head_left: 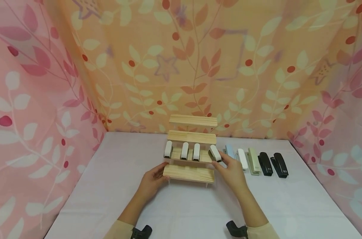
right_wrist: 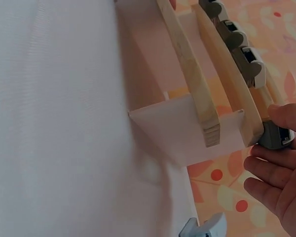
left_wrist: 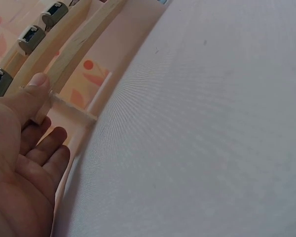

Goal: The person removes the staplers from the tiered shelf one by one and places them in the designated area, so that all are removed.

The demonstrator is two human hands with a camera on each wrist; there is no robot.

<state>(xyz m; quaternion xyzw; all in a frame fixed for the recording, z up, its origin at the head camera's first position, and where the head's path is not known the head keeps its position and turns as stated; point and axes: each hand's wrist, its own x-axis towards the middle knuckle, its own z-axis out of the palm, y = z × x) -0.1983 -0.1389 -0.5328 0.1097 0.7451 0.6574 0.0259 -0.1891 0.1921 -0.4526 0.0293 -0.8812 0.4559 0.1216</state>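
Observation:
A wooden tiered display rack [head_left: 188,174] stands on the white table, with several white staplers [head_left: 184,151] side by side on its second tier from the bottom. My left hand [head_left: 151,182] pinches the left end of the lowest tier, its thumb [left_wrist: 38,80] against the wood. The rightmost white stapler [head_left: 215,153] sits at a slant at the tier's right end. My right hand [head_left: 232,171] holds that stapler between thumb and fingers. In the right wrist view the stapler's grey end [right_wrist: 276,137] shows between them at the tier's end.
Right of the rack lies a row of staplers: a light blue one [head_left: 229,151], a white one [head_left: 242,159], a pale green one [head_left: 253,161] and two black ones [head_left: 265,164]. Patterned curtains [head_left: 192,66] enclose the table [head_left: 109,186] at the back and sides.

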